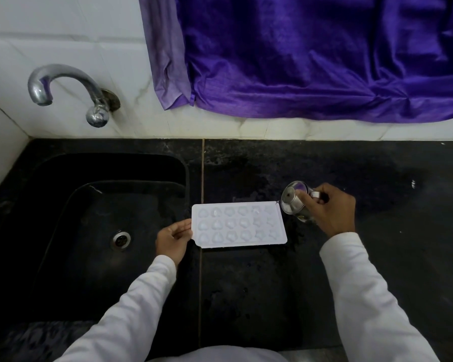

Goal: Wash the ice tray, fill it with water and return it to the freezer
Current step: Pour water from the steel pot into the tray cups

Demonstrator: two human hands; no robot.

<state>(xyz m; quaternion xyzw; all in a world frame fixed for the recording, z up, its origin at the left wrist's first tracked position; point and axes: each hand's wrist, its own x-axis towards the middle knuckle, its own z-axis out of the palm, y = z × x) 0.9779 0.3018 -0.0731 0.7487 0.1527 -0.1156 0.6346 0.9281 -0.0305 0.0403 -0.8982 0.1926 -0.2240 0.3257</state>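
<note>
A black stone counter (pixel 351 283) carries the white ice tray (pixel 238 226), just right of the sink (pixel 63 257). The left hand (pixel 173 237) pinches the tray's left rim; the right hand (pixel 330 207) is closed around a tilted steel cup (pixel 292 201) at its right end. The tray looks thin, light and flexible; once full, I would support both short ends.

A purple cloth (pixel 324 56) hangs against the white tiled wall (pixel 63 30) above the black counter (pixel 377 178)
</note>
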